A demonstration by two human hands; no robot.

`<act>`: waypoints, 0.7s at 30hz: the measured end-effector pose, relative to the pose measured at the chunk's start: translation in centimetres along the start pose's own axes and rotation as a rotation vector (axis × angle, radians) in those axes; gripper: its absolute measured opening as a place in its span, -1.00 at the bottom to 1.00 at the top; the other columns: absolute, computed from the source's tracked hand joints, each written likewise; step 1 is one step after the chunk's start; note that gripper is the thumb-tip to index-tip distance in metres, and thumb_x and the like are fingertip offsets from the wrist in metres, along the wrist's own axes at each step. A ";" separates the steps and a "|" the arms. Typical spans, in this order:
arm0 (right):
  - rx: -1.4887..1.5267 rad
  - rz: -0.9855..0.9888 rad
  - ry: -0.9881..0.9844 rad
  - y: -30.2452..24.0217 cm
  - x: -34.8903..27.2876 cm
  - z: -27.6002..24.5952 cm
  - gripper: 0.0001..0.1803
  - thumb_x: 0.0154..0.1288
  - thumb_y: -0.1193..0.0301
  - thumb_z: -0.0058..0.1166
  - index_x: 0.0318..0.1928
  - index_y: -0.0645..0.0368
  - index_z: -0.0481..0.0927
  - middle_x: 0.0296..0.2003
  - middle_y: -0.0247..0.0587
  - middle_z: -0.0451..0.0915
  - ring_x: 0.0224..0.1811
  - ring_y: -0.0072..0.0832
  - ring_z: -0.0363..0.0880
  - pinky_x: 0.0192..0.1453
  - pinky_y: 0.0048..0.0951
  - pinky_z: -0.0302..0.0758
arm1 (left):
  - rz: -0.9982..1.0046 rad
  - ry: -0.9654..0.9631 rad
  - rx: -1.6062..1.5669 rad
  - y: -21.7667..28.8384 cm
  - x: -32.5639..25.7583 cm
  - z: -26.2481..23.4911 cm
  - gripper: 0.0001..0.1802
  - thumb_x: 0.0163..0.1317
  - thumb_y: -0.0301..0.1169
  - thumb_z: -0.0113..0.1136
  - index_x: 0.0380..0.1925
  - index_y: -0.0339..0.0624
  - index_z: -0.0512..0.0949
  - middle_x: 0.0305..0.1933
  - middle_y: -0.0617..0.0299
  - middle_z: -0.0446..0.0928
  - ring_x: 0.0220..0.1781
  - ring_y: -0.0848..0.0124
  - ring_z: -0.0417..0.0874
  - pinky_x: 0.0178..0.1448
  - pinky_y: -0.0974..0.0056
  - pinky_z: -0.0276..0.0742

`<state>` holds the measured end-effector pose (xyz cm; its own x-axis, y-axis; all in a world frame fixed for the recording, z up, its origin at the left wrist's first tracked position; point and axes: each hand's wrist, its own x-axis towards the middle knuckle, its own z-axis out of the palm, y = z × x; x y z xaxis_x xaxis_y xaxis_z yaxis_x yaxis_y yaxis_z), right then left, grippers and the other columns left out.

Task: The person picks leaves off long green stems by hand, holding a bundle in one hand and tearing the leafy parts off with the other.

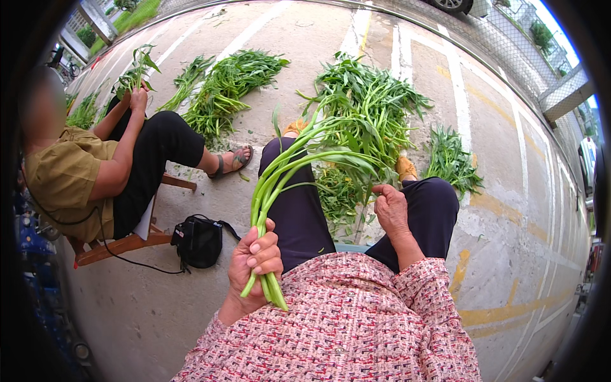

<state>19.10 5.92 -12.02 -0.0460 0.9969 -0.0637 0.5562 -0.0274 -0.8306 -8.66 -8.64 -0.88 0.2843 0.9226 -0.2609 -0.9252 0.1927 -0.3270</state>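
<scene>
Pavement (159,318): greens pile (366,108) toward far edge, bunch (264,191) held on near side.
Left hand (256,262) wraps bunch's lower end; right hand (393,211) near leafy tips, fingers (382,191) part-curled, can't tell if gripping.

head cam: left of side-by-side pair, on the wearer's head, upright
facing: down and forward, past shirt front (347,321) and knees (435,197)
closest: shirt front, then left hand (258,258) and right hand (393,213)
mid-range: greens heap (369,102)
far: mesh fence (515,51), top-right rim
lens: wide fisheye, painted lines (459,95) bending toward black border
</scene>
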 end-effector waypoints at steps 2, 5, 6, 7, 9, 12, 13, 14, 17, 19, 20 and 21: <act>-0.106 -0.082 0.024 1.9 0.1 -0.2 -0.72 0.15 0.54 -0.16 -0.23 0.31 0.62 -0.63 -0.21 0.55 -0.57 -0.55 0.53 -0.40 -0.49 0.48 | -0.003 -0.003 0.011 0.0 0.1 0.1 -0.66 0.49 -0.34 -0.19 0.04 -0.41 0.35 -0.52 0.28 0.30 -0.62 0.53 0.36 -0.52 0.39 0.37; 0.007 -0.052 -0.110 1.0 -0.1 -0.3 -0.74 0.17 0.55 -0.14 -0.22 0.33 0.61 -0.61 -0.19 0.57 -0.60 -0.54 0.53 -0.43 -0.48 0.48 | 0.000 -0.002 -0.002 0.1 0.0 -0.2 -0.67 0.49 -0.34 -0.19 0.04 -0.41 0.35 -0.52 0.27 0.31 -0.63 0.53 0.36 -0.52 0.39 0.37; 0.117 0.030 -0.171 0.4 -0.4 -0.4 -0.74 0.18 0.55 -0.14 -0.21 0.33 0.60 -0.60 -0.20 0.57 -0.61 -0.55 0.52 -0.44 -0.50 0.47 | 0.000 -0.004 -0.001 0.1 0.1 -0.2 -0.67 0.49 -0.34 -0.19 0.04 -0.41 0.35 -0.52 0.27 0.31 -0.63 0.53 0.36 -0.52 0.39 0.37; 0.228 0.113 -0.228 -0.7 -0.7 -0.6 -0.74 0.19 0.55 -0.14 -0.19 0.34 0.59 -0.59 -0.21 0.57 -0.62 -0.56 0.50 -0.45 -0.51 0.47 | -0.003 -0.007 0.001 0.1 0.1 -0.1 -0.67 0.49 -0.34 -0.19 0.04 -0.41 0.35 -0.52 0.27 0.31 -0.63 0.53 0.36 -0.52 0.39 0.37; 0.315 0.177 -0.270 -1.7 -1.1 -0.4 -0.74 0.23 0.52 -0.13 -0.16 0.34 0.58 -0.59 -0.23 0.57 -0.62 -0.60 0.49 -0.47 -0.55 0.46 | 0.000 -0.002 -0.010 0.2 0.1 -0.3 -0.66 0.48 -0.33 -0.18 0.06 -0.41 0.32 -0.52 0.26 0.32 -0.63 0.52 0.36 -0.54 0.39 0.34; 0.378 0.188 -0.299 -1.5 -1.4 0.0 -0.76 0.30 0.48 -0.09 -0.12 0.35 0.55 -0.57 -0.26 0.58 -0.62 -0.65 0.46 -0.48 -0.61 0.44 | -0.001 -0.003 -0.018 0.2 0.1 -0.3 -0.65 0.48 -0.33 -0.17 0.07 -0.42 0.30 -0.52 0.25 0.32 -0.64 0.51 0.36 -0.55 0.39 0.33; 0.383 0.181 -0.301 -1.7 -1.5 0.1 -0.76 0.31 0.48 -0.08 -0.12 0.35 0.55 -0.57 -0.26 0.58 -0.61 -0.64 0.47 -0.47 -0.61 0.44 | 0.001 -0.005 -0.017 0.2 0.1 -0.3 -0.65 0.48 -0.33 -0.17 0.07 -0.42 0.30 -0.52 0.25 0.32 -0.64 0.51 0.36 -0.55 0.39 0.33; 0.388 0.173 -0.304 -1.7 -1.6 0.2 -0.77 0.31 0.47 -0.07 -0.12 0.35 0.55 -0.56 -0.25 0.59 -0.60 -0.64 0.48 -0.46 -0.60 0.45 | -0.003 -0.008 -0.013 0.2 0.1 -0.3 -0.66 0.48 -0.33 -0.16 0.06 -0.42 0.32 -0.52 0.26 0.32 -0.63 0.52 0.36 -0.54 0.39 0.34; 0.369 0.161 -0.292 -1.3 -1.7 0.5 -0.79 0.32 0.47 -0.04 -0.14 0.34 0.55 -0.54 -0.27 0.61 -0.56 -0.65 0.50 -0.43 -0.58 0.47 | -0.016 -0.015 -0.003 0.2 0.1 -0.2 -0.67 0.48 -0.34 -0.16 0.04 -0.42 0.34 -0.53 0.26 0.32 -0.63 0.53 0.36 -0.53 0.39 0.37; 0.335 0.131 -0.298 -0.4 -1.5 0.6 -0.79 0.31 0.46 -0.01 -0.15 0.33 0.58 -0.46 -0.20 0.64 -0.45 -0.56 0.57 -0.32 -0.52 0.51 | -0.020 -0.017 0.001 0.3 0.1 -0.2 -0.67 0.47 -0.35 -0.15 0.04 -0.42 0.34 -0.53 0.26 0.32 -0.63 0.53 0.36 -0.53 0.40 0.37; 0.319 0.117 -0.301 -0.1 -1.5 0.7 -0.79 0.30 0.45 0.01 -0.16 0.32 0.60 -0.42 -0.17 0.66 -0.39 -0.51 0.60 -0.26 -0.50 0.53 | -0.017 -0.018 -0.006 0.3 0.1 -0.2 -0.66 0.47 -0.34 -0.16 0.05 -0.42 0.33 -0.52 0.26 0.32 -0.63 0.52 0.36 -0.53 0.39 0.36; 0.242 -0.003 -0.272 0.0 -1.4 0.7 -0.79 0.29 0.43 0.02 -0.17 0.29 0.62 -0.36 -0.14 0.66 -0.32 -0.45 0.61 -0.20 -0.46 0.53 | -0.012 -0.019 -0.014 0.3 0.0 -0.3 -0.65 0.47 -0.33 -0.16 0.06 -0.42 0.31 -0.52 0.25 0.32 -0.63 0.51 0.37 -0.54 0.38 0.35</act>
<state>18.55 4.44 -12.28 -0.2845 0.9418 -0.1789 0.3447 -0.0736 -0.9358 -8.85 -8.63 -1.25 0.2907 0.9263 -0.2398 -0.9179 0.1992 -0.3431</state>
